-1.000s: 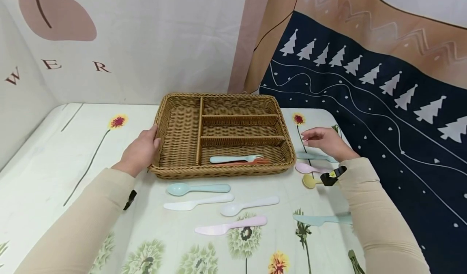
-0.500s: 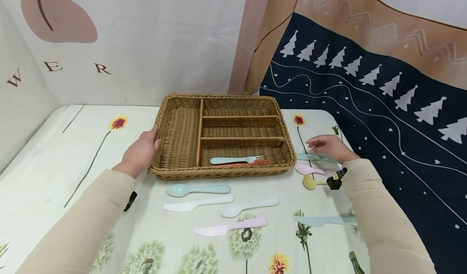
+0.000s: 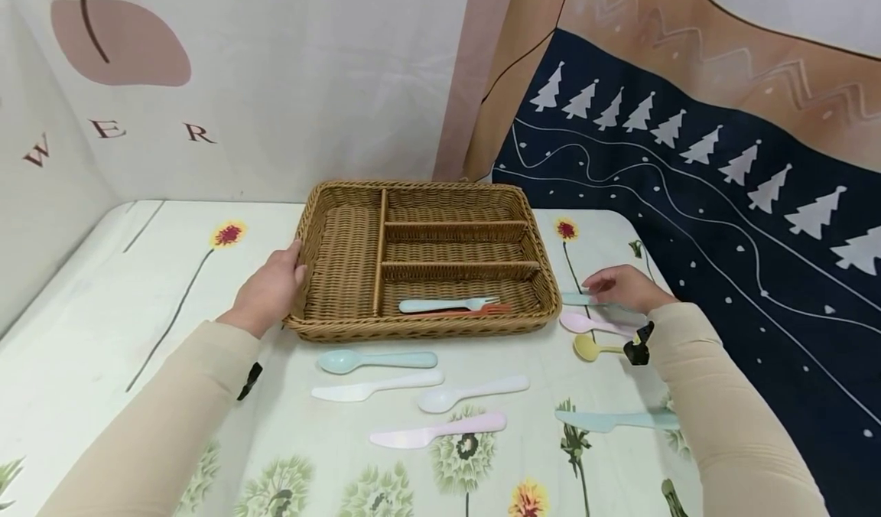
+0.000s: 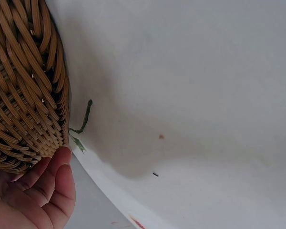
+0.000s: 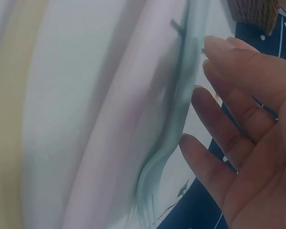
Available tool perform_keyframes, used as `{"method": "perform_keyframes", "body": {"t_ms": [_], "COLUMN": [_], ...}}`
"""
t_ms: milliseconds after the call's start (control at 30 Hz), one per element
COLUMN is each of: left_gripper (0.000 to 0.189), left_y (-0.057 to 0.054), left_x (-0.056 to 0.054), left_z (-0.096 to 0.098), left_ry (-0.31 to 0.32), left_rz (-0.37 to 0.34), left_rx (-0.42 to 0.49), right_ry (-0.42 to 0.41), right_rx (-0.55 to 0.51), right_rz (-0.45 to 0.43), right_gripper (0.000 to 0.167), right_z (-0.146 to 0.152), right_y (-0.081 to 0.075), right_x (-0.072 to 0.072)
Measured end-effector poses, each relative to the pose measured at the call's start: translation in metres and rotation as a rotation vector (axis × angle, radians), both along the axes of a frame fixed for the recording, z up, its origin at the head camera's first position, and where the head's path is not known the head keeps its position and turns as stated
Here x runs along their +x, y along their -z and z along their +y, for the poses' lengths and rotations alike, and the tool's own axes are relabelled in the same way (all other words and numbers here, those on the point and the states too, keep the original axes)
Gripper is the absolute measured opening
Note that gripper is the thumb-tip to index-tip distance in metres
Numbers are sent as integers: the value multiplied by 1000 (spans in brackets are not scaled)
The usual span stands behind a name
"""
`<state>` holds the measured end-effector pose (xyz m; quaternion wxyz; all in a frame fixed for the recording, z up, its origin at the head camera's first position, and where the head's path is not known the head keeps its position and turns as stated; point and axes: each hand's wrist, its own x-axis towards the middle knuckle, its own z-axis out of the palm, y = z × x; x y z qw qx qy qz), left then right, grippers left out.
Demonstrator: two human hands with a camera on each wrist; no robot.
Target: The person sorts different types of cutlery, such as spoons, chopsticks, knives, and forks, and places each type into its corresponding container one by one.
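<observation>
My left hand grips the left side of a brown wicker cutlery tray; in the left wrist view its fingers curl at the woven wall. A light blue fork lies over an orange fork in the tray's front right compartment. To the right of the tray, my right hand reaches down over a pale teal fork. The right wrist view shows its spread fingertips right at the handle of that fork, tines pointing down. A pink spoon and a yellow spoon lie nearer me.
In front of the tray lie a teal spoon, a white knife, a white spoon and a pink knife. A teal knife is by my right forearm. Fabric walls close off the back and right.
My right hand has moved lower and slightly right, down to the teal fork. The left hand has stayed on the tray's side.
</observation>
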<state>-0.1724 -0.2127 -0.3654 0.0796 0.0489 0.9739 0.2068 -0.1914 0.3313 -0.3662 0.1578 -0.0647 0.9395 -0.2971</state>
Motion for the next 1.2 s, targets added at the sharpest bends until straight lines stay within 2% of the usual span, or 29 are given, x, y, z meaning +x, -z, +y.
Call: {"method": "perform_keyframes", "body": {"t_ms": [133,433,933,1200], "left_gripper": [56,56,55,55], "left_y": [0,-2,1,0], "left_x": [1,1,1,1], "left_z": [0,1,2,2], "left_ry": [3,8,-1,-4], "left_rz": [2,6,9,15], "left_rx": [1,3,5,2], "right_ry": [-8,1,-40,13], "right_rx": [41,62,69,113], "right_rz": [-11,-24,-3,17], "right_gripper": [25,22,21,23], "right_z": [1,5,4,1], "right_y": [3,11,9,3], "right_x": [-1,-2,-2,-1]}}
